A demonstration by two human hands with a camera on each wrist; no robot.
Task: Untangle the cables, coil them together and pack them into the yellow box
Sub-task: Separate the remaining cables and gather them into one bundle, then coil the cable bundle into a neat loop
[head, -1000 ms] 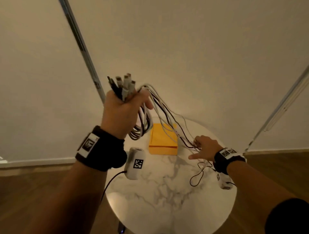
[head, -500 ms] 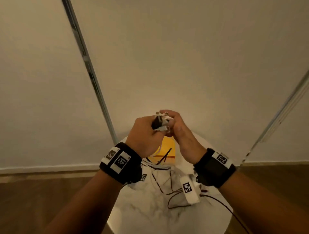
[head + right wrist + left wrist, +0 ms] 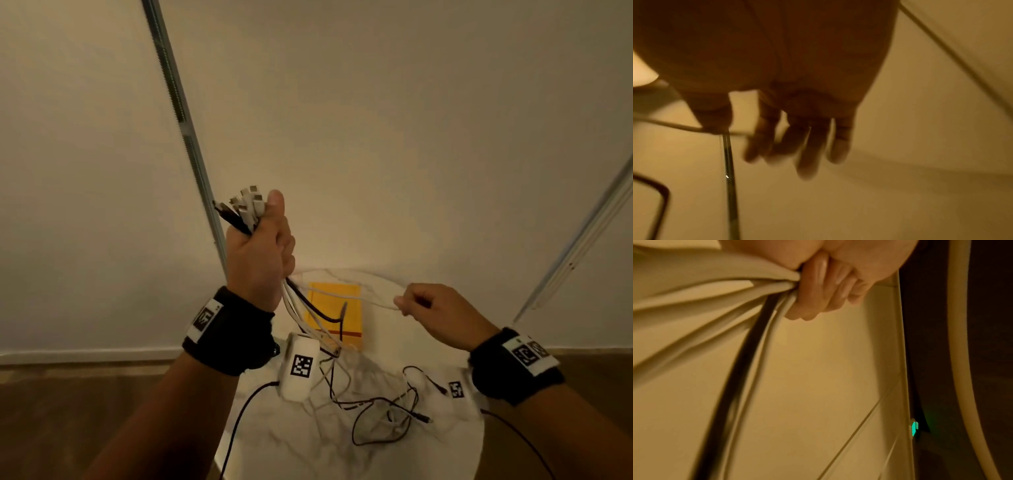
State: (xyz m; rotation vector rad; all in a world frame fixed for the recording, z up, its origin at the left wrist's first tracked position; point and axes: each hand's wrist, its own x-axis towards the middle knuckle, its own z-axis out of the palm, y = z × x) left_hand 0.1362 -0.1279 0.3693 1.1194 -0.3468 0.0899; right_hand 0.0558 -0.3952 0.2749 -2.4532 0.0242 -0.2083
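My left hand (image 3: 260,253) is raised above the round marble table (image 3: 445,455) and grips a bundle of cables (image 3: 245,209), white and black plugs sticking up out of the fist. The cable lengths (image 3: 308,308) hang down from it over the yellow box (image 3: 334,294) onto the table, where loose ends (image 3: 380,411) lie tangled. In the left wrist view the fingers (image 3: 818,293) curl round white and black cables (image 3: 748,344). My right hand (image 3: 431,308), to the right of the box, pinches one thin white cable (image 3: 359,298); the thumb (image 3: 715,116) presses that strand (image 3: 674,125).
The yellow box lies at the table's far edge, close to the pale wall. Metal rails (image 3: 178,113) run up the wall on the left and right (image 3: 575,236). Dark wooden floor (image 3: 85,411) surrounds the table. White wrist-camera units (image 3: 299,366) hang under my wrists.
Half a second ago both hands met at the plug ends. Now the left hand has risen with the bundle and the right has moved down and right along a white strand.
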